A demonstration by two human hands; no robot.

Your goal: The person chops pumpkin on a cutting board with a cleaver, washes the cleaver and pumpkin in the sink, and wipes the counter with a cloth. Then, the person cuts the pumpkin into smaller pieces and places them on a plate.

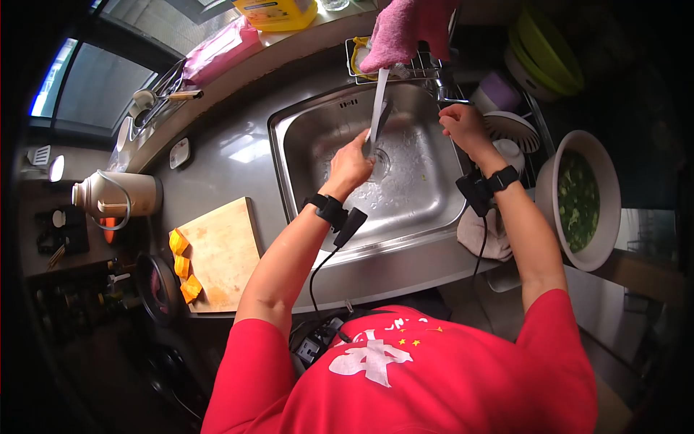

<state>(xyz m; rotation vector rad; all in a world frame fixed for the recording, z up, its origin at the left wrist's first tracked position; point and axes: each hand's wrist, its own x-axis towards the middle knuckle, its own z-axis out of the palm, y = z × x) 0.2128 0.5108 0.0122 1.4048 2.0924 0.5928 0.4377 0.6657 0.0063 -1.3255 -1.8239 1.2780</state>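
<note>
My left hand point(352, 165) reaches over the steel sink point(303, 166) and is closed around what looks like a knife point(384, 118), its dark blade pointing up and away. A white stream of water point(379, 90) comes down from under a pink cloth point(394, 40) and meets the blade. Most of the handle is hidden by my fingers. My right hand point(468, 132) is over the sink's right rim, fingers curled with nothing visible in them, just below the tap lever point(454, 101). Whether it touches the lever I cannot tell.
A cutting board point(224, 253) with orange chunks point(182, 266) lies on the left, near a thermos jug point(119, 194). A basin point(551, 195) of leafy greens point(578, 202) stands on the right. Beside the sink's front right corner is a cloth point(486, 235); green bowls point(546, 54) stand behind.
</note>
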